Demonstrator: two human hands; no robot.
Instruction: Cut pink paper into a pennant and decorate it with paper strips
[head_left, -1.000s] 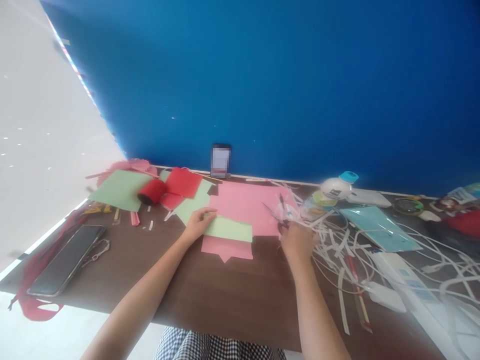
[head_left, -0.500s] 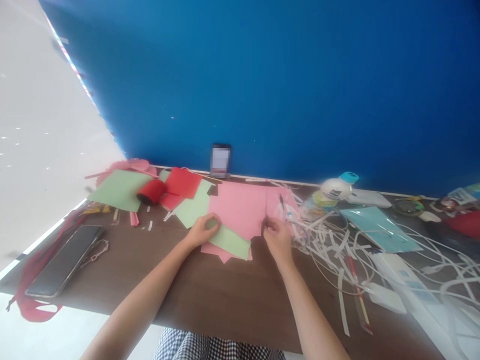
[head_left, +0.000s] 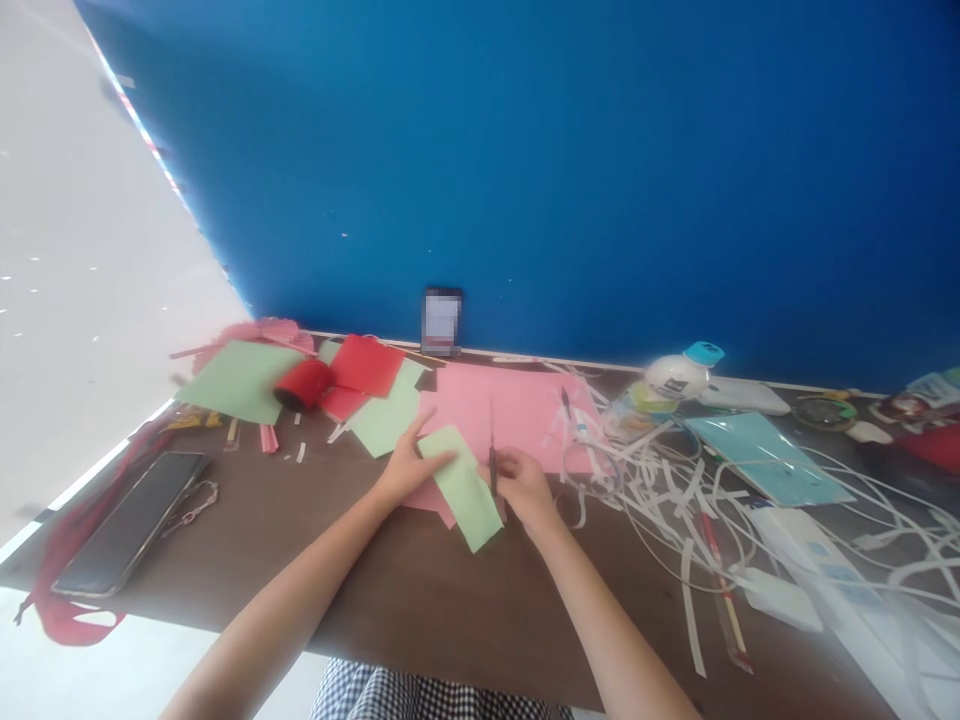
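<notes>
My left hand (head_left: 407, 466) grips a light green paper piece (head_left: 466, 492), thumb across its upper part and fingers stretched along its left side. The piece tilts, its lower end pointing toward me. My right hand (head_left: 525, 488) is closed round the dark handles of a pair of scissors (head_left: 493, 462), whose thin blades point away from me, close to the right edge of the green piece. Whether the blades are apart is too blurred to tell. Pink paper sheets (head_left: 517, 405) lie under and behind both hands, partly covered by them.
To the left lie a green sheet (head_left: 240, 380), a red roll (head_left: 302, 385), red paper (head_left: 367, 365) and a phone (head_left: 131, 522). Another phone (head_left: 441, 322) leans on the blue wall. On the right are a glue bottle (head_left: 679, 375), paper strips, tangled white cables and a power strip (head_left: 810, 560).
The green piece has turned so its lower end points more toward me. My right hand with the scissors has moved left, up to the paper. My left fingers have stretched outward.
</notes>
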